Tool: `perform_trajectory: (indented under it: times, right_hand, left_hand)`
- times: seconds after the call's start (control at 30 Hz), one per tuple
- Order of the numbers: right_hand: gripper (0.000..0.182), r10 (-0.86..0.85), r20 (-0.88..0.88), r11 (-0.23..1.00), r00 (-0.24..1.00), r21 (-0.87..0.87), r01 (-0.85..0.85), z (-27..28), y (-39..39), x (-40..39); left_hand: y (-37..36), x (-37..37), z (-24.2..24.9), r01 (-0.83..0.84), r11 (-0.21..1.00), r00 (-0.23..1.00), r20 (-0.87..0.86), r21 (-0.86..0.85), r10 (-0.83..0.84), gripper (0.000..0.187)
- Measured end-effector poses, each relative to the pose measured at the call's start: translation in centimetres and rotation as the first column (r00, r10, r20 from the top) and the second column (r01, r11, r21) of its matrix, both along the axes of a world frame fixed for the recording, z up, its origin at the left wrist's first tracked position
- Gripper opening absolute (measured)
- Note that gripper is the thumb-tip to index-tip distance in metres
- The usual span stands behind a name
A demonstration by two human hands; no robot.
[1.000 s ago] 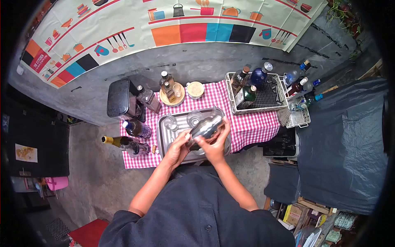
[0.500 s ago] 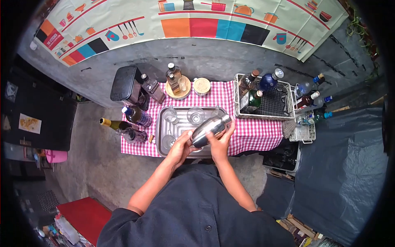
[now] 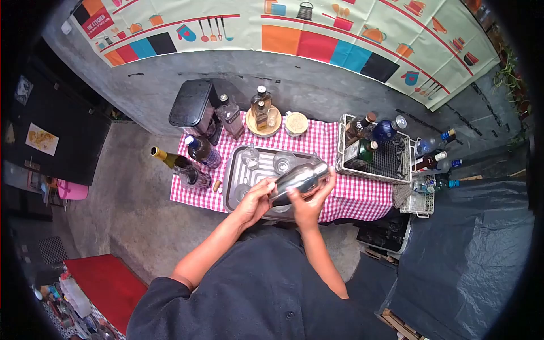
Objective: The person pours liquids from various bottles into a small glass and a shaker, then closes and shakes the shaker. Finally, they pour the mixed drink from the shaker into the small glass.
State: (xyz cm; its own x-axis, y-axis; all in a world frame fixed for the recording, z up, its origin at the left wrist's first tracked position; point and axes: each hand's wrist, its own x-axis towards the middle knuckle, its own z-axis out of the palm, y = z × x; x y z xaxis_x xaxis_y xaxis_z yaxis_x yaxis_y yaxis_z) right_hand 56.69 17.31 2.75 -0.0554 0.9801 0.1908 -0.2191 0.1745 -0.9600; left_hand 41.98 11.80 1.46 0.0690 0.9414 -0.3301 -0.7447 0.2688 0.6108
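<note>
A shiny metal cocktail shaker [image 3: 297,181] is held tilted above the tray, its narrower capped end toward the upper right. My left hand [image 3: 256,201] grips its wide lower end. Wrapped around the side and the capped end, my right hand [image 3: 311,203] has its thumb on the near face. Beneath the shaker lies a brown metal tray [image 3: 229,187] carrying several clear glasses, among them a glass [image 3: 249,157] at the back left and another glass [image 3: 284,162] at the back middle. The shaker and my hands hide part of the tray's right side.
Bottles [image 3: 203,152] and a cork [image 3: 217,185] stand left of the tray on the checked cloth [image 3: 362,195]. Behind are a black container [image 3: 192,103], a wooden board [image 3: 265,131] with bottles, and a lidded cup [image 3: 296,123]. A wire basket [image 3: 374,177] of bottles sits right.
My view has shifted, so the table appears slightly rightward and lower. Both hands still hold the shaker at a similar tilt, and the shaker looks smeared by motion.
</note>
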Motion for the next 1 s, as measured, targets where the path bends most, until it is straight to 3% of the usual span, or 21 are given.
perform_trajectory:
  times: [0.1,0.17,0.23,0.37,0.43,0.5,0.57,0.6,0.63,0.67,0.77,0.83,0.93,1.0]
  right_hand:
    - [0.085,-0.042,-0.447,0.908,0.894,-0.390,-0.153,-0.2,0.5,-0.3]
    - [0.066,-0.056,-0.521,0.841,0.852,-0.484,-0.240,-2.0,0.5,0.1]
    - [0.061,-0.100,-0.621,0.718,0.777,-0.586,-0.376,-3.1,0.4,0.3]
    - [0.065,-0.132,-0.657,0.706,0.743,-0.588,-0.394,-3.9,-0.4,-0.7]
    - [0.073,-0.191,-0.389,0.870,0.901,-0.492,-0.028,-2.1,-1.3,-2.6]
    - [0.095,-0.170,-0.218,0.936,0.961,-0.340,0.089,0.3,-2.4,-3.9]
    - [0.103,-0.163,0.094,0.987,0.982,0.021,0.162,0.6,-2.8,-4.6]
    - [0.103,-0.167,0.097,0.986,0.981,0.019,0.166,0.9,-3.2,-5.0]
    - [0.104,-0.168,0.238,0.970,0.956,0.215,0.117,1.4,-3.8,-5.4]
    - [0.105,-0.196,0.372,0.918,0.907,0.395,0.036,1.6,-4.2,-5.6]
    - [0.105,-0.186,0.456,0.775,0.870,0.612,-0.155,1.9,-4.4,-6.6]
    - [0.105,-0.202,0.439,0.767,0.876,0.626,-0.137,1.3,-5.0,-7.4]
    - [0.108,-0.178,0.313,0.941,0.933,0.331,0.068,0.5,-6.5,-8.7]
    - [0.108,-0.200,0.149,0.976,0.969,0.115,0.183,0.6,-6.1,-9.4]
  left_hand:
    - [-0.2,-1.2,0.3,0.044,0.999,0.990,-0.132,0.012,-0.042,0.028]
    - [-0.2,-2.3,0.9,0.088,0.996,0.988,-0.128,0.009,-0.086,0.026]
    - [-0.2,-2.9,1.0,0.172,0.985,0.963,-0.211,0.010,-0.166,0.025]
    - [-0.6,-4.2,1.0,0.214,0.976,0.959,-0.182,-0.037,-0.217,0.025]
    - [-0.7,-5.0,0.1,0.215,0.976,0.957,-0.191,-0.031,-0.217,0.027]
    - [-0.6,-5.9,0.1,0.251,0.965,0.956,-0.137,-0.072,-0.258,0.031]
    - [-0.6,-6.8,0.6,0.270,0.961,0.958,-0.087,-0.060,-0.275,0.035]
    - [-0.6,-7.1,0.3,0.288,0.957,0.957,0.007,-0.021,-0.288,0.035]
    - [-0.5,-7.4,0.0,0.304,0.952,0.947,0.101,0.020,-0.305,0.035]
    - [-0.4,-7.6,-0.2,0.317,0.946,0.941,0.103,0.065,-0.323,0.040]
    - [-0.3,-8.0,-0.3,0.313,0.943,0.931,0.158,0.116,-0.328,0.045]
    - [-0.5,-8.6,-0.3,0.314,0.943,0.931,0.156,0.115,-0.329,0.041]
    - [-1.4,-9.8,-0.8,0.281,0.956,0.949,0.122,0.084,-0.289,0.030]
    - [-1.9,-11.0,-0.7,0.325,0.944,0.944,0.046,0.060,-0.327,0.029]
